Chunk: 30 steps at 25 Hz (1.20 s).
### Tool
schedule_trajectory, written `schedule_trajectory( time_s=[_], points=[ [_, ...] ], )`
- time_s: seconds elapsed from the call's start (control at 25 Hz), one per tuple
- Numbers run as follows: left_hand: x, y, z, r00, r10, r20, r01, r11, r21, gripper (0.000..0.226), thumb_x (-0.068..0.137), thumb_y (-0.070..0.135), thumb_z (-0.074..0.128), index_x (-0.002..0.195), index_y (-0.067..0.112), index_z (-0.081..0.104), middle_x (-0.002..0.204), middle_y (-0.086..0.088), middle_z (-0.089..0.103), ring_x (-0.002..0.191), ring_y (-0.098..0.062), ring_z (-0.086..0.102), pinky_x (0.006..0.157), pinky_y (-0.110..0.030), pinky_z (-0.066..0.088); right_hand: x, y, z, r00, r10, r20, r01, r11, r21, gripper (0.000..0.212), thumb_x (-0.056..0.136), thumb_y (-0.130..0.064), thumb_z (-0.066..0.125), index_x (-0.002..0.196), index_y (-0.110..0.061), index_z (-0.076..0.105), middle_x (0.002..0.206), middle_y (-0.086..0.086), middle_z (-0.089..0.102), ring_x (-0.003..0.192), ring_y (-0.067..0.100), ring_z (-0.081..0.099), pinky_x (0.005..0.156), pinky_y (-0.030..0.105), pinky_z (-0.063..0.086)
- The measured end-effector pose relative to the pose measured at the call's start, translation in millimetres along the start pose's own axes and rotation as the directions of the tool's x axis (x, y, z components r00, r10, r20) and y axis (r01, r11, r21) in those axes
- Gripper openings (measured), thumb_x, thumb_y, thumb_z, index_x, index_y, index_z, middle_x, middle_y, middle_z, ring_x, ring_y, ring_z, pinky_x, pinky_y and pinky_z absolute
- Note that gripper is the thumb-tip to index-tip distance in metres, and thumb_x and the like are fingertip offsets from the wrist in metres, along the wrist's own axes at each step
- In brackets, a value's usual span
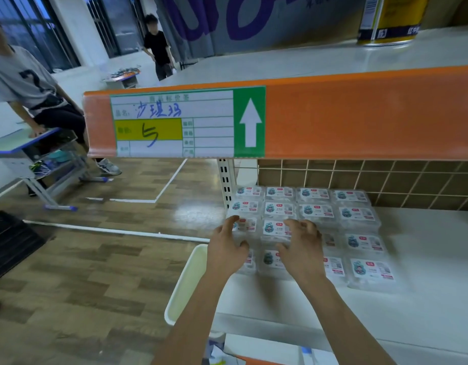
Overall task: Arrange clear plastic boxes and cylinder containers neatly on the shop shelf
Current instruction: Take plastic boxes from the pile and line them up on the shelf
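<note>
Several clear plastic boxes (pixel 356 214) with white labels lie in tidy rows on the white shelf (pixel 425 272), filling its left end. My left hand (pixel 226 246) curls over the boxes in the leftmost column, fingers spread around one box's edges. My right hand (pixel 301 246) hovers over the second and third columns with fingers apart, touching or just above a labelled box (pixel 276 230). Whether either hand grips a box is unclear. One yellow cylinder container (pixel 388 19) stands on the upper shelf at the top right.
An orange shelf edge (pixel 359 111) with a green-and-white price tag (pixel 175 122) hangs above the boxes. Behind them is a wire grid back panel (pixel 385 183). Two people are at the left, one sitting on a desk (pixel 24 143). A white shelf end (pixel 185 283) juts out below my left arm.
</note>
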<state>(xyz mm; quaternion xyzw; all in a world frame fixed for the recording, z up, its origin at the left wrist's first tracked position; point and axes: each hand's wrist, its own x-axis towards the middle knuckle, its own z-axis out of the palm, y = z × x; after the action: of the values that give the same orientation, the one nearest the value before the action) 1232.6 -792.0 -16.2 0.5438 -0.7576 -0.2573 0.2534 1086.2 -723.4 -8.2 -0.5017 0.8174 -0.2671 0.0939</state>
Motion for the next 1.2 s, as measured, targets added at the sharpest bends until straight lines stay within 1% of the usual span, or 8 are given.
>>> schedule_trajectory(
  time_s=[0.12,0.2,0.36,0.56,0.76,0.88,1.0,1.2],
  points=[
    [-1,2,-3,1.0,-0.005,-0.012,0.005,1.0,0.01,0.068,0.074,0.008,0.058,0.137,0.021,0.038,0.125,-0.008,0.048,0.104,-0.024,0.052,0.075,-0.024,0.044,1,1,-1,1.0,-0.008,0.005,0.008,1.0,0.011,0.055,0.085,-0.018,0.059,0.135,-0.021,0.038,0.138,0.01,0.031,0.122,0.027,0.036,0.098,0.03,0.033],
    [-5,10,-2,0.991,0.054,-0.126,-0.049,0.998,0.038,0.064,0.07,0.007,0.055,0.133,0.016,0.045,0.132,-0.008,0.044,0.119,-0.028,0.044,0.088,-0.034,0.043,-1,4,-2,0.999,-0.023,-0.029,0.023,1.0,0.02,0.055,0.083,-0.017,0.061,0.134,-0.02,0.04,0.138,0.009,0.032,0.124,0.028,0.034,0.099,0.032,0.034],
    [-6,33,14,0.929,0.242,-0.28,-0.212,0.968,0.134,0.045,0.072,0.022,0.043,0.111,0.009,0.062,0.124,-0.015,0.055,0.116,-0.036,0.048,0.088,-0.042,0.047,-7,12,-4,0.99,-0.055,-0.129,0.058,0.998,0.018,0.052,0.078,-0.016,0.066,0.127,-0.016,0.048,0.132,0.006,0.042,0.12,0.028,0.037,0.097,0.034,0.036],
    [-12,71,50,0.894,0.409,-0.185,-0.388,0.911,0.141,0.037,0.076,0.029,0.046,0.101,0.011,0.066,0.11,-0.012,0.062,0.104,-0.034,0.056,0.087,-0.039,0.049,-18,43,-18,0.961,-0.034,-0.274,0.038,0.999,0.008,0.046,0.066,-0.009,0.071,0.11,-0.012,0.06,0.113,0.009,0.06,0.101,0.031,0.054,0.087,0.036,0.041],
    [-30,125,92,0.835,0.549,-0.029,-0.54,0.828,0.15,0.027,0.081,0.027,0.052,0.096,0.012,0.069,0.105,-0.01,0.064,0.1,-0.032,0.059,0.083,-0.038,0.053,-40,91,-59,0.909,0.022,-0.416,0.002,0.998,0.058,0.039,0.066,-0.004,0.069,0.105,-0.008,0.063,0.111,0.012,0.062,0.101,0.034,0.055,0.085,0.038,0.046],
    [-52,173,126,0.799,0.6,0.041,-0.6,0.79,0.127,0.022,0.08,0.018,0.064,0.101,0.014,0.068,0.112,-0.008,0.063,0.107,-0.031,0.056,0.088,-0.04,0.049,-68,130,-95,0.865,0.126,-0.485,-0.1,0.992,0.078,0.047,0.068,-0.003,0.076,0.113,-0.008,0.061,0.117,0.013,0.06,0.106,0.035,0.053,0.086,0.04,0.046],
    [-91,226,163,0.758,0.639,0.129,-0.647,0.762,0.026,0.028,0.087,0.019,0.059,0.114,0.015,0.063,0.124,-0.005,0.058,0.119,-0.024,0.048,0.099,-0.035,0.042,-100,184,-131,0.823,0.168,-0.543,-0.184,0.983,0.025,0.051,0.062,-0.003,0.081,0.11,-0.006,0.063,0.112,0.016,0.063,0.102,0.039,0.056,0.084,0.042,0.048],
    [-166,305,233,0.659,0.737,0.15,-0.73,0.675,-0.107,0.031,0.083,0.024,0.053,0.109,0.014,0.066,0.115,-0.005,0.062,0.111,-0.025,0.055,0.094,-0.033,0.047,-163,278,-200,0.757,0.292,-0.585,-0.363,0.932,-0.004,0.051,0.066,-0.008,0.078,0.115,-0.004,0.062,0.119,0.018,0.06,0.11,0.04,0.053,0.094,0.042,0.043]
  ],
)
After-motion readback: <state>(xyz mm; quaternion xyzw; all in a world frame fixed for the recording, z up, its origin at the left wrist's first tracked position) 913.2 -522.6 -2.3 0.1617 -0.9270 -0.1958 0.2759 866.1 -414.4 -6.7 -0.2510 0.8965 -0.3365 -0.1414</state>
